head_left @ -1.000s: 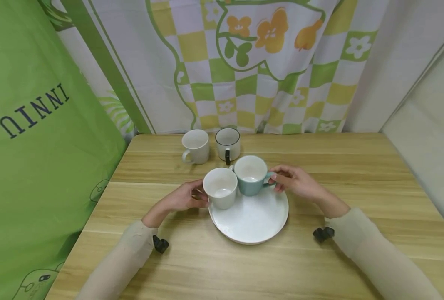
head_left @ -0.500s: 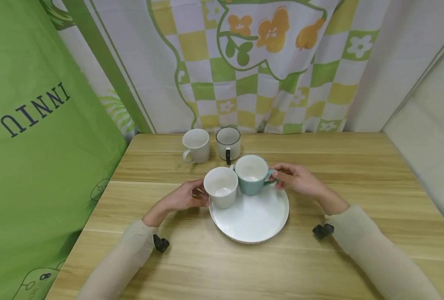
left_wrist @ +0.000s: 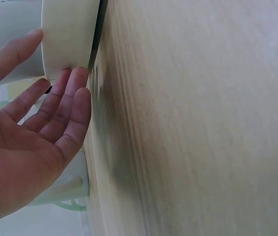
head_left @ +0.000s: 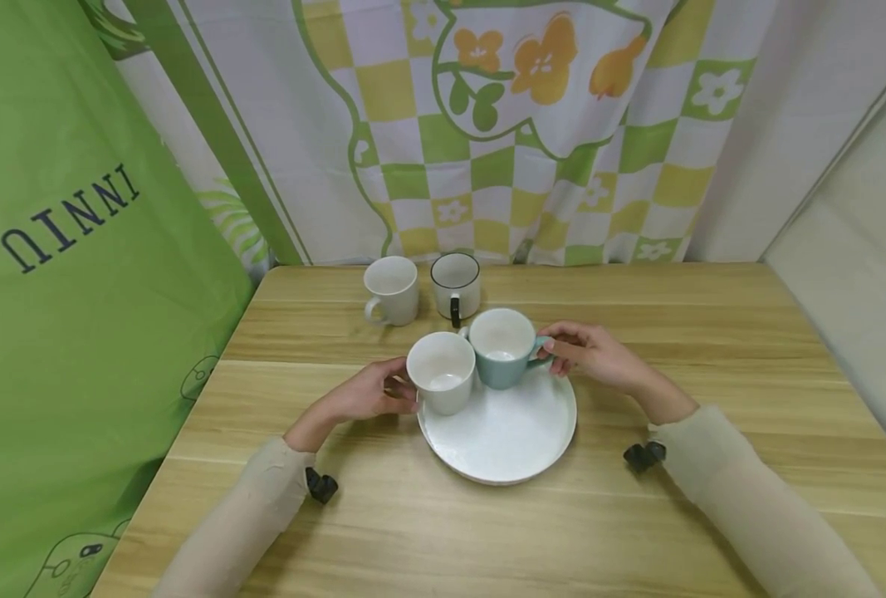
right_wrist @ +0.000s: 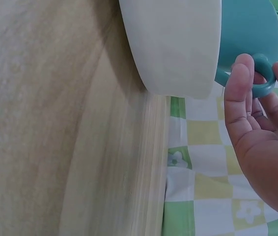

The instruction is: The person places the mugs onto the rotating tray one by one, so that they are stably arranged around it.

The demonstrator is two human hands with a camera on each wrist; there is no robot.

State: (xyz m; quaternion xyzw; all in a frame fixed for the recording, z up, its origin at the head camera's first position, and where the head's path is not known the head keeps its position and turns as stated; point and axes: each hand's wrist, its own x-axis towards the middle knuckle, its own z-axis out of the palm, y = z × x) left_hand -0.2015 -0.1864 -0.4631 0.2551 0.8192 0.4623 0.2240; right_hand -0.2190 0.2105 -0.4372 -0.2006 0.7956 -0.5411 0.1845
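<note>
On a round white tray (head_left: 513, 444) stand a white mug (head_left: 440, 390) at its left and a teal mug (head_left: 501, 365) at its back, both upright and side by side. My right hand (head_left: 588, 359) pinches the teal mug's handle (right_wrist: 263, 88) between thumb and fingers. At the tray's left edge is my left hand (head_left: 368, 390), its fingers lightly bent. In the left wrist view its thumb (left_wrist: 18, 55) reaches the tray's rim beside the white mug, and the fingertips (left_wrist: 80, 76) are right at the tray's outer wall.
Behind the tray, a white mug with a pale handle (head_left: 392, 295) and a white mug with a black rim and handle (head_left: 455, 286) stand on the wooden table (head_left: 674, 332). A patterned curtain (head_left: 443, 166) hangs along the far edge, a green cloth (head_left: 114, 316) at the left.
</note>
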